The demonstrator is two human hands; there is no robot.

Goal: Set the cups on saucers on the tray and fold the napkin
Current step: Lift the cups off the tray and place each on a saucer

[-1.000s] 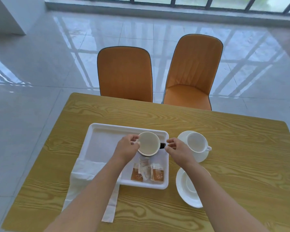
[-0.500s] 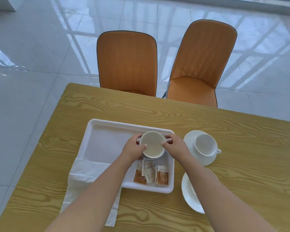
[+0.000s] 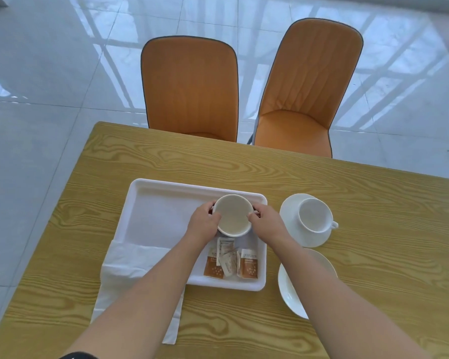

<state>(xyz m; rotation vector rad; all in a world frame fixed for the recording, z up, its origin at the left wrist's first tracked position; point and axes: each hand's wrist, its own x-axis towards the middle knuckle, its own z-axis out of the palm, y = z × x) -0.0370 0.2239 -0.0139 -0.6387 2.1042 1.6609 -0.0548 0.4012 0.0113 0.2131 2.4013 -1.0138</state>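
Observation:
A white cup [image 3: 233,215] is over the right half of the white tray [image 3: 151,203], tilted with its mouth toward me. My left hand [image 3: 204,224] grips its left side and my right hand [image 3: 266,224] grips its right side. Whether it touches the tray floor is hidden. A second white cup [image 3: 313,220] stands on a saucer [image 3: 288,211] to the right of the tray. An empty saucer [image 3: 290,291] lies nearer me on the right, partly under my right forearm. A white napkin [image 3: 125,265] lies unfolded at the tray's near left corner, under my left forearm.
Several sachets [image 3: 231,263] lie in the tray's near right corner. The tray's left half shows bare floor. The wooden table [image 3: 373,255] has two orange chairs [image 3: 189,86] at its far edge. A glossy tiled floor surrounds it.
Both hands have closed in on the cup's sides; one second ago the right hand was off to its right. The view has tilted downward.

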